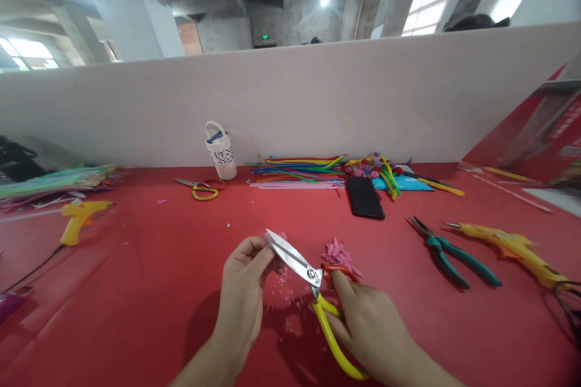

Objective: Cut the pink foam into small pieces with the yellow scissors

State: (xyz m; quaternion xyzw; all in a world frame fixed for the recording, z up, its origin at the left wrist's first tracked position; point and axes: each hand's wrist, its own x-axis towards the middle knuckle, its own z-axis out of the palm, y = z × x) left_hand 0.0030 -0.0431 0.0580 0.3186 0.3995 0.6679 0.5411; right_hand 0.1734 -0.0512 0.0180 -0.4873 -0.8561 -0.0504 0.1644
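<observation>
My right hand (370, 320) grips a pair of scissors (295, 260) with one yellow and one red handle. The blades look nearly together and point up and left to my left fingertips. My left hand (247, 278) pinches a small pink piece (282, 236) at the blade tips, mostly hidden by the fingers and the blade. Tiny pink scraps (288, 293) are scattered on the red table below the blades. Just beyond my right hand lies a pile of small pink cut pieces (338, 254).
Green-handled pliers (454, 254) and a yellow glue gun (512, 245) lie right; another glue gun (82, 217) lies left. Along the white partition (290, 103) are spare scissors (202, 187), a tumbler (222, 154), colored pipe cleaners (299, 170) and a black phone (365, 198).
</observation>
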